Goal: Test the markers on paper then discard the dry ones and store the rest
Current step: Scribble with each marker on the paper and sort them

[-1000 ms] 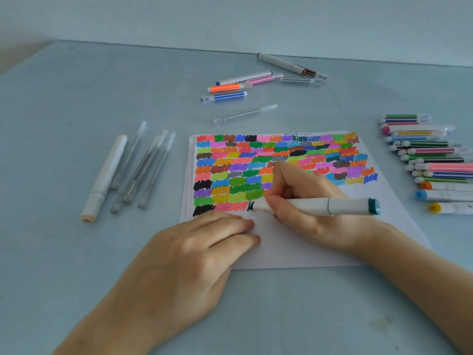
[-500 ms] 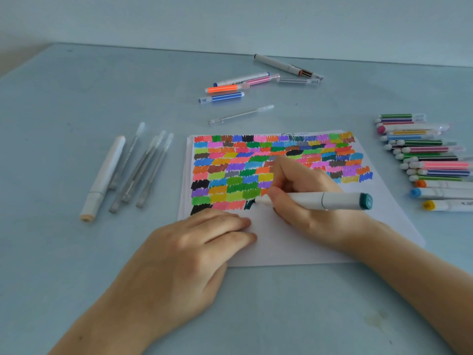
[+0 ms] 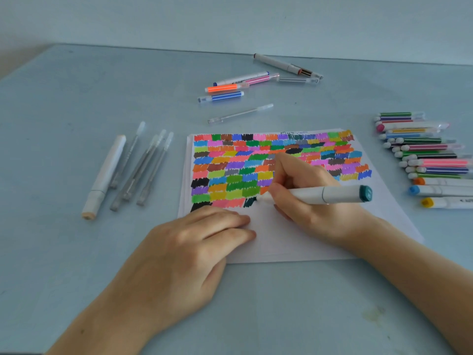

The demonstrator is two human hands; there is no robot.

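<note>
- Teal-capped marker (image 3: 317, 194) lies across frame centre, tip left on the paper (image 3: 294, 239), cap right.
- Right hand (image 3: 307, 198) pinches its barrel.
- Left hand (image 3: 194, 242), fingers flat together, presses the paper's lower-left part.

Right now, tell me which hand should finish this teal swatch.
Right. The right hand already grips the teal-capped marker, its tip at the dark teal swatch. The left hand lies flat on the paper, steadying it.
</note>
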